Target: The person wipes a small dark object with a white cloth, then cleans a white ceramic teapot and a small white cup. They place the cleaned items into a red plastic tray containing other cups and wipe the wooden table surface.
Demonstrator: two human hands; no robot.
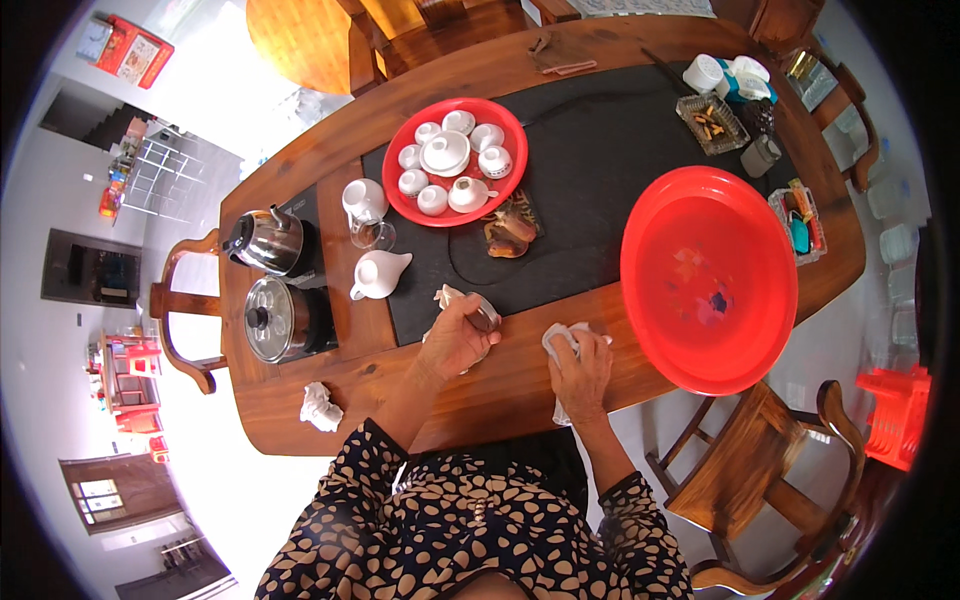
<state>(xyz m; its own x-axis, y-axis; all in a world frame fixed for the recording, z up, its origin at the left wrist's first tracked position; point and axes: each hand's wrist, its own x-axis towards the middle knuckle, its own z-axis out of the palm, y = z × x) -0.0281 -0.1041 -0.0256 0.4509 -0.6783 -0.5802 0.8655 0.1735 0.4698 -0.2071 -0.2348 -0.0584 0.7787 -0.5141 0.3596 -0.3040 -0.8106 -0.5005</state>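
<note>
My left hand is closed near the table's front edge, with a small, clear, round glass piece in its fingers. A crumpled white tissue sticks out beside that hand. To its right, my right hand grips a white cloth, pressed down at the table edge. Beyond my hands is a brown tea figurine. A white pitcher and a glass pitcher stand to the left. Behind them, a red tray carries white teacups and a lidded bowl.
A large red basin stands at the right, overlapping the table edge. A steel kettle and a lidded pot sit left. A crumpled tissue lies front left. Far right are an ashtray and a small basket. Wooden chairs surround the table.
</note>
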